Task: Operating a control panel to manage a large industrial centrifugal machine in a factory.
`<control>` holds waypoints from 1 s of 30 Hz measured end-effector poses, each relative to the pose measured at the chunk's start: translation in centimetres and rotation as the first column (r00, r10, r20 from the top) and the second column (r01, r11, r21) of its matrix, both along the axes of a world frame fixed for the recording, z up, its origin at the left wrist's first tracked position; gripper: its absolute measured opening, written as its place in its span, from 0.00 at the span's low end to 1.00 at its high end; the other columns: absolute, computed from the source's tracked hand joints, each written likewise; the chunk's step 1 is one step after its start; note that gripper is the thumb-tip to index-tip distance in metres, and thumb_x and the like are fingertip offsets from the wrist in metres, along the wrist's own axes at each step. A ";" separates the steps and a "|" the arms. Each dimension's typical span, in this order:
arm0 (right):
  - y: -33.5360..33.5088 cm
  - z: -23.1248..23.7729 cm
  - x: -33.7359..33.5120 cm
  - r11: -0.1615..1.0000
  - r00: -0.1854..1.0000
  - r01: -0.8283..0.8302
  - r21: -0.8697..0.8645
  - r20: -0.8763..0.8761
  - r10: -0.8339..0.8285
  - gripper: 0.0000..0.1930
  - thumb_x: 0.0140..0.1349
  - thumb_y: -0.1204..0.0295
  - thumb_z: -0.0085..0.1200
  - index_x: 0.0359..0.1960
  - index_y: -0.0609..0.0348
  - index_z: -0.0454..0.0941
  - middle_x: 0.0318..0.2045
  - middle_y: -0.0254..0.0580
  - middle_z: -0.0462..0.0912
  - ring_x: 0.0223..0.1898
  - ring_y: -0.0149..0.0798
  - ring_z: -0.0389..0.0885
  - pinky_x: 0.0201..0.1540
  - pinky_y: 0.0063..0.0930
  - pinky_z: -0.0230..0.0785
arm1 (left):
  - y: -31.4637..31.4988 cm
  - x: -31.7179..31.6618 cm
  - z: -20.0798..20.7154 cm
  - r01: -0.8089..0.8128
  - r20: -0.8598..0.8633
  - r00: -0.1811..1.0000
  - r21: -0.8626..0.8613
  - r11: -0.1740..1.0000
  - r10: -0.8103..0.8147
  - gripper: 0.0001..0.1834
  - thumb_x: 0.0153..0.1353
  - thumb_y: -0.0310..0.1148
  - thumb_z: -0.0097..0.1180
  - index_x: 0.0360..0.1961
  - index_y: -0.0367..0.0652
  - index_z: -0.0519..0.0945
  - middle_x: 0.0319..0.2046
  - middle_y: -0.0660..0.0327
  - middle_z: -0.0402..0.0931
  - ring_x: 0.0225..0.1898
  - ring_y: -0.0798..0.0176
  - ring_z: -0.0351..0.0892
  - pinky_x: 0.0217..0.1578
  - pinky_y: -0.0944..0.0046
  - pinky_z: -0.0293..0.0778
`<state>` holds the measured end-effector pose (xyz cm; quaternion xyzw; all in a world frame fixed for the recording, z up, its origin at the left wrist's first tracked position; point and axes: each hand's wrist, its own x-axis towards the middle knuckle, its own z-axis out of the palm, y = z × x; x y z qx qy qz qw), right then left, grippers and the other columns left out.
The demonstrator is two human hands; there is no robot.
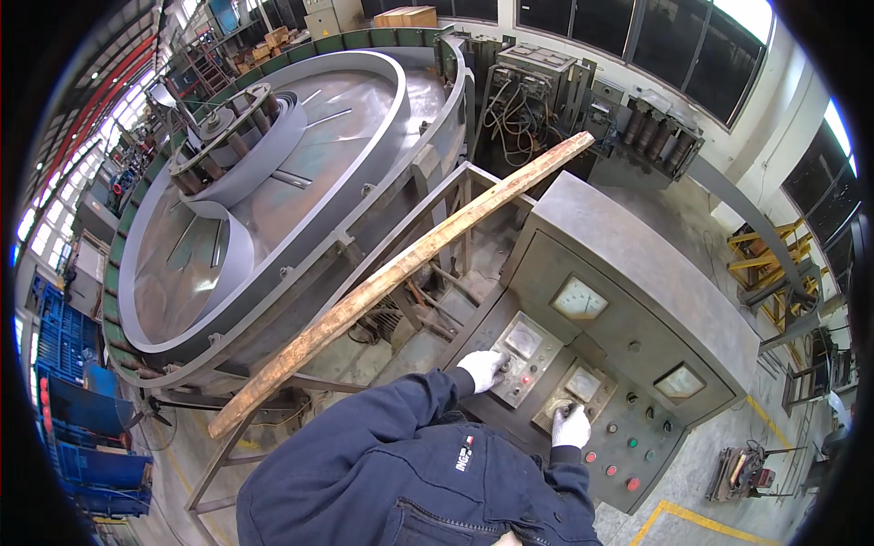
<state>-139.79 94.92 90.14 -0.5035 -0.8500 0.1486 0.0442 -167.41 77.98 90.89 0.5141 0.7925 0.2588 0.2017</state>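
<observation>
A grey metal control console (637, 246) stands in front of me, with dials, lamps and push buttons on its sloping face. My left hand (481, 371), in a white glove, has its fingers closed around a dark knob (503, 361) below a small square meter (523, 340). Further right, my gloved right hand (571, 427) grips a second knob (564, 407) under another small meter (583, 383). The fingers partly cover both knobs. Two larger dials, a left one (579, 298) and a right one (680, 382), sit higher on the console. A red button (633, 484) is near its lower edge.
A long wooden beam (401, 278) lies slanting across a metal frame to the left. Beyond it is a big round turntable (319, 164) carrying a coiled grey steel strip (238, 250). Cabled machinery (528, 100) stands behind the console. Yellow lines (692, 511) mark the floor at lower right.
</observation>
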 end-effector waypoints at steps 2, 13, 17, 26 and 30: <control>0.0 -0.2 0.1 1.000 1.000 0.000 0.005 -0.002 0.000 0.20 0.64 0.58 0.71 0.49 0.56 0.82 0.37 0.53 0.91 0.41 0.57 0.91 0.48 0.51 0.82 | 0.0 0.1 0.2 -0.005 0.006 1.000 -0.003 1.000 0.005 0.25 0.63 0.39 0.67 0.59 0.43 0.79 0.46 0.43 0.87 0.49 0.35 0.87 0.50 0.41 0.82; -0.2 0.6 -0.2 1.000 1.000 0.018 -0.014 -0.006 -0.018 0.19 0.64 0.58 0.71 0.49 0.56 0.82 0.38 0.52 0.91 0.41 0.56 0.92 0.49 0.51 0.82 | -0.1 0.0 0.2 0.001 0.011 1.000 -0.005 1.000 -0.001 0.27 0.62 0.39 0.67 0.61 0.43 0.79 0.47 0.43 0.86 0.50 0.36 0.86 0.51 0.41 0.82; -0.3 0.7 -0.2 1.000 1.000 0.022 -0.010 0.000 -0.023 0.20 0.64 0.58 0.71 0.50 0.56 0.82 0.38 0.52 0.92 0.41 0.56 0.92 0.49 0.50 0.82 | 0.0 0.1 0.4 0.004 0.007 1.000 -0.033 0.999 -0.004 0.27 0.62 0.39 0.67 0.61 0.43 0.79 0.47 0.43 0.86 0.50 0.36 0.86 0.51 0.41 0.82; -0.1 0.3 -0.1 0.999 0.999 0.030 -0.020 -0.016 -0.030 0.19 0.63 0.58 0.71 0.49 0.57 0.83 0.37 0.52 0.92 0.41 0.56 0.92 0.49 0.50 0.82 | 0.0 0.1 0.0 0.001 -0.002 1.000 -0.020 1.000 -0.001 0.26 0.63 0.39 0.67 0.61 0.43 0.79 0.47 0.43 0.86 0.50 0.36 0.86 0.50 0.41 0.82; -0.1 0.2 -0.1 1.000 0.999 0.014 0.003 -0.031 -0.014 0.19 0.63 0.58 0.71 0.47 0.57 0.82 0.37 0.53 0.91 0.41 0.56 0.91 0.48 0.50 0.82 | 0.0 0.0 0.0 0.005 -0.004 1.000 -0.009 1.000 -0.005 0.26 0.63 0.39 0.67 0.61 0.43 0.79 0.47 0.43 0.86 0.49 0.36 0.86 0.50 0.41 0.82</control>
